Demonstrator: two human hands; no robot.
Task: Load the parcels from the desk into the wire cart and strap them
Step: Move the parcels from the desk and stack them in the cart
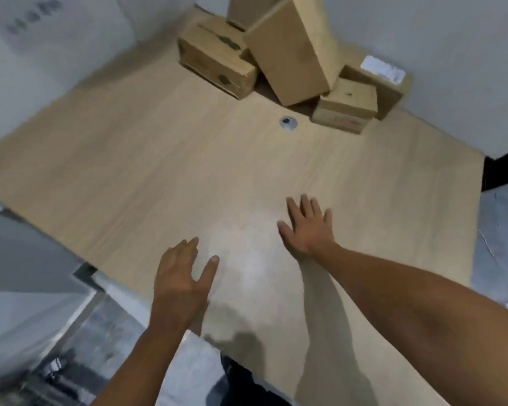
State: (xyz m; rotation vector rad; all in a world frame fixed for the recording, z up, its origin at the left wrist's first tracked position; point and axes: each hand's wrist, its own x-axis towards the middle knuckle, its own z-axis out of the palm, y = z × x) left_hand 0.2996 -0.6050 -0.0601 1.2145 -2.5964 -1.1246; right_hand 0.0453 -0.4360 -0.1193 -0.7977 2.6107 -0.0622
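Observation:
Several brown cardboard parcels are piled at the far corner of a light wooden desk [159, 177]. A low box [217, 58] lies at the left. A tall box [291, 51] leans in the middle. A small box [346, 105] sits at the right, and behind it a box with a white label [384, 80]. My left hand [179, 279] hovers over the near desk edge, fingers straight, holding nothing. My right hand [308, 227] is spread above the desk, empty, well short of the parcels. The wire cart is not clearly in view.
A round cable grommet [288, 123] is set in the desk in front of the parcels. White walls enclose the desk at the back and right. Grey floor and blurred metal parts [59, 367] show at the lower left.

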